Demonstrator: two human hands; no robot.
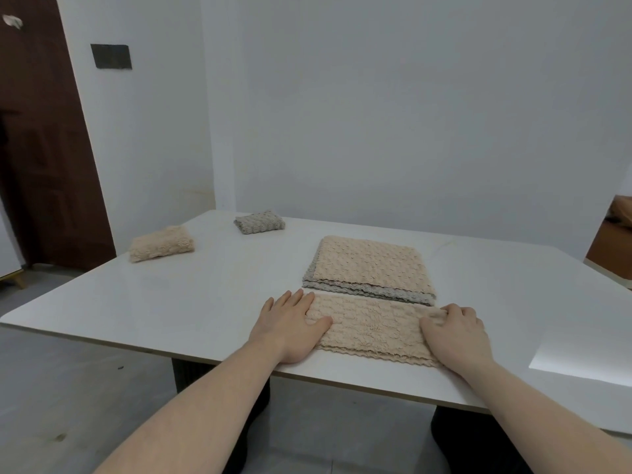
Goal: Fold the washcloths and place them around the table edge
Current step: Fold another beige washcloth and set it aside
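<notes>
1. Table [212, 295]: plain white top.
2. Half-folded washcloth [371, 331] at the table's near edge: beige, wavy ribbed texture.
3. Stack of washcloths [369, 265] mid-table: beige top layer, grey edges below.
4. Folded washcloths at the table's far-left side: one beige [161, 247], one grey [259, 222].
5. Door [44, 148] left of the table: dark brown.

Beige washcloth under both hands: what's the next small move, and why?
Probably lift the right end and fold it over to the left. The washcloth lies as a long half-folded strip; the right hand pinches its right end while the left hand presses the other flat.
</notes>
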